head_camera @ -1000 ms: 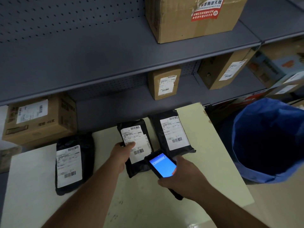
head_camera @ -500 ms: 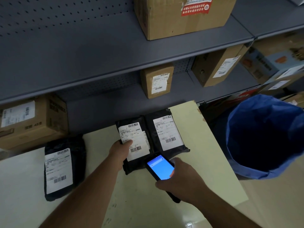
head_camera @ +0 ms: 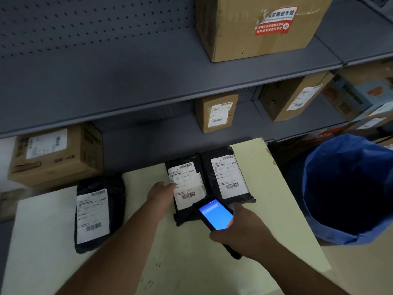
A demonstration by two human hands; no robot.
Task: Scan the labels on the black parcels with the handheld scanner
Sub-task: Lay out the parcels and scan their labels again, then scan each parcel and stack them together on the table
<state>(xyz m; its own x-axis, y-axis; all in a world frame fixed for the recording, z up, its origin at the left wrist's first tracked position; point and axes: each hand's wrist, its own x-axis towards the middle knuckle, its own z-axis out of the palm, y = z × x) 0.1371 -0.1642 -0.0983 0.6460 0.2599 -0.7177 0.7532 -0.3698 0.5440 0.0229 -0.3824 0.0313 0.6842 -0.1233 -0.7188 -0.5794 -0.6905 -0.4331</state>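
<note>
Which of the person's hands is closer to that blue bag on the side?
The right hand, holding the scanner, is nearer the blue bag; the left hand lies farther away, on the middle parcel.

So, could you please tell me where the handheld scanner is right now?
In the head view, the handheld scanner is in the right hand, right of centre, its top over the middle black parcel's lower right corner.
</note>
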